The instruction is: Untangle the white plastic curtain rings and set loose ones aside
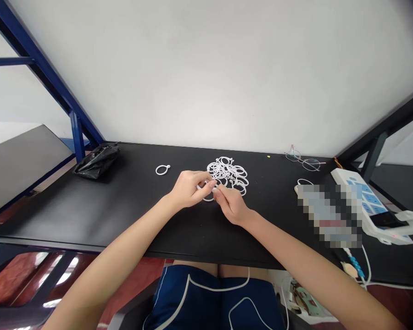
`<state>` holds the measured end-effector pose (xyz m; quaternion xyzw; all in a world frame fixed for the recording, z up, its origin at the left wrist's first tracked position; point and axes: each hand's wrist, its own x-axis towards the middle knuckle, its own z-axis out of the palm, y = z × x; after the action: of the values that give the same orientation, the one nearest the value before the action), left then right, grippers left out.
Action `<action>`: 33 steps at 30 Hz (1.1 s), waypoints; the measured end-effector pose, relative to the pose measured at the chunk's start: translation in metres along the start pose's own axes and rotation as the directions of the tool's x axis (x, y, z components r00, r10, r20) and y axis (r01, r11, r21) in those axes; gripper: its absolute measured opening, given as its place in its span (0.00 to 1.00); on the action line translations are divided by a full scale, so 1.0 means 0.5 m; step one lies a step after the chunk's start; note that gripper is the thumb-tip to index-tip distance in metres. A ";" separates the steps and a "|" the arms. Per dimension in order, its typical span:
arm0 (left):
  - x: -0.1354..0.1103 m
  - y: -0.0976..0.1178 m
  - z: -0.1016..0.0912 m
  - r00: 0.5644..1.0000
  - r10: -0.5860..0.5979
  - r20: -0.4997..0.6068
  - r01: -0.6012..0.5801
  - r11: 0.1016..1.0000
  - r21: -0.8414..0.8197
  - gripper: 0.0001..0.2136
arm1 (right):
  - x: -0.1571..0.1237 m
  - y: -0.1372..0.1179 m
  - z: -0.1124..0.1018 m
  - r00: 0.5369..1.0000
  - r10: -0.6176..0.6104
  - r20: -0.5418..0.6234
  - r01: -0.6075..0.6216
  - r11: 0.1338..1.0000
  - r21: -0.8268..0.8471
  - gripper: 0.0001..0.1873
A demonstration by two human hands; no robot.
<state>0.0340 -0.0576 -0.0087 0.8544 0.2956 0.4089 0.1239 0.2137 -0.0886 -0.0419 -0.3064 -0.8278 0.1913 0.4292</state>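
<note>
bare forearms (124,250) lead to both hands (189,189), pinching a white ring (214,189) near piled rings (229,173).

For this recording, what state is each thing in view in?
Left hand: closed, pinching a white ring
Right hand: closed, apparently on the same ring
Ring pile: loose, overlapping heap
Lone ring: lying apart from the pile
Black bag: crumpled
Glasses: set down, folding unclear
Power strip: seemingly plugged into
</note>
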 end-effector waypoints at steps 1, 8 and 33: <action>0.002 0.000 -0.003 0.999 -0.005 0.033 0.004 1.000 0.019 0.20 | -0.001 0.001 0.000 1.000 0.014 -0.007 -0.014 1.000 0.018 0.16; 0.005 -0.002 -0.001 0.978 -0.044 0.204 0.003 0.981 0.193 0.18 | 0.000 0.010 -0.003 0.989 0.127 -0.073 -0.124 0.991 0.050 0.17; -0.018 -0.129 -0.014 0.791 -0.612 -0.025 0.384 0.464 0.798 0.17 | 0.012 0.010 -0.001 0.996 -0.056 -0.074 0.045 0.989 -0.141 0.03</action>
<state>-0.0018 -0.0122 -0.0391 0.7423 0.6591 0.0692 -0.0990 0.2133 -0.0810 -0.0408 -0.3220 -0.8293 0.1100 0.4433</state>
